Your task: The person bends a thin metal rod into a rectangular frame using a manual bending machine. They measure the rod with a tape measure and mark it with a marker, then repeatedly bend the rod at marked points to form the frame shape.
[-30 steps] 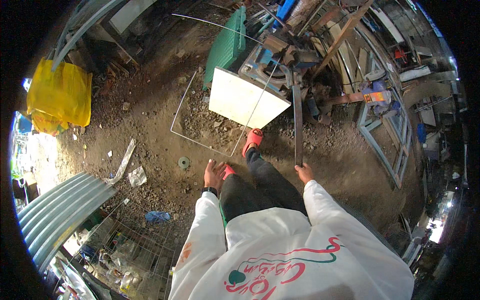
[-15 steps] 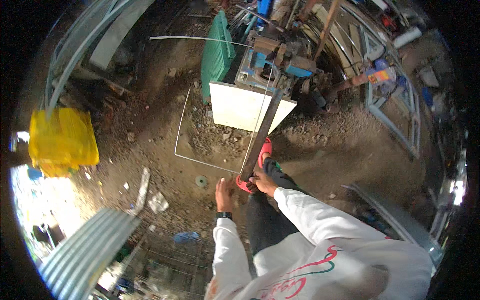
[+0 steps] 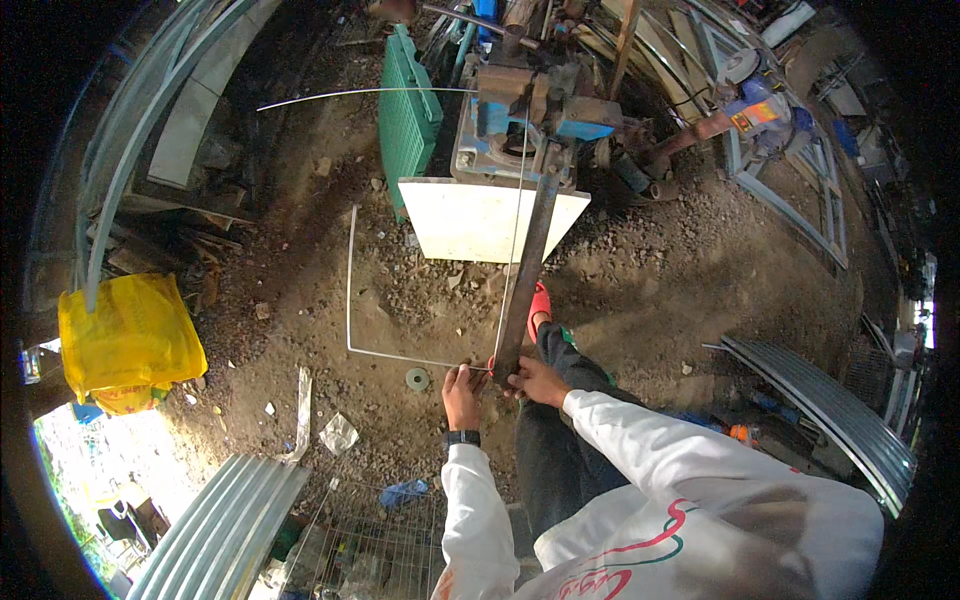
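Observation:
A thin metal rod, bent at square corners, reaches from the blue bench vise toward me. My left hand is closed on this rod close to its near right corner, fingertips together. My right hand grips the near end of a long dark steel bar. The bar's far end lies at the vise, and the rod runs up along its left side. The two hands are a short way apart. Part of the right hand's fingers is hidden around the bar's end.
A pale board leans below the vise, beside a green plastic grate. A yellow bag hangs at left. Corrugated metal sheets lie at lower left. An angle grinder is at upper right. A washer-like disc lies on the dirt.
My left hand has moved from open beside the rod to closed on it near the corner. My right hand stays on the steel bar. The whole view has shifted slightly.

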Demonstrator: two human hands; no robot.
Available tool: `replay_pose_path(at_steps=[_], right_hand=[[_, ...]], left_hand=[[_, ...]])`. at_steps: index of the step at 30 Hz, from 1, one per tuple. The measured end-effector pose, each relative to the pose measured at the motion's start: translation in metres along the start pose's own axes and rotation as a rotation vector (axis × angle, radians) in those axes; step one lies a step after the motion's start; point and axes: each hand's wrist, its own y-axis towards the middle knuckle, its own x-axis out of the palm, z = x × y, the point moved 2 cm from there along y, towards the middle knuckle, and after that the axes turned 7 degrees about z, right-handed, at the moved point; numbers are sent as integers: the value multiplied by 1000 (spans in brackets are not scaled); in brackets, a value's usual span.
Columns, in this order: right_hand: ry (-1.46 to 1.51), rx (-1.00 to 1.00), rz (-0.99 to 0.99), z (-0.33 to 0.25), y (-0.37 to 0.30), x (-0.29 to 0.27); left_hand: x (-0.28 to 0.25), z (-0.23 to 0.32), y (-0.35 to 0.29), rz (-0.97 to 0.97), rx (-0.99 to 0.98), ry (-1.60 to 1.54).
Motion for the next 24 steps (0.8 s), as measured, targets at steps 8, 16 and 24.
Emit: replay_pose_path(at_steps=[8,16,24], right_hand=[[171,-93,81,5,12,41],[282,-171,199,40,32,66],[456,-197,202,10,38,105]], left_hand=[[-6,18,7,99,146,118],[8,33,-2,108,121,48],[-17,50,11,193,183,49]])
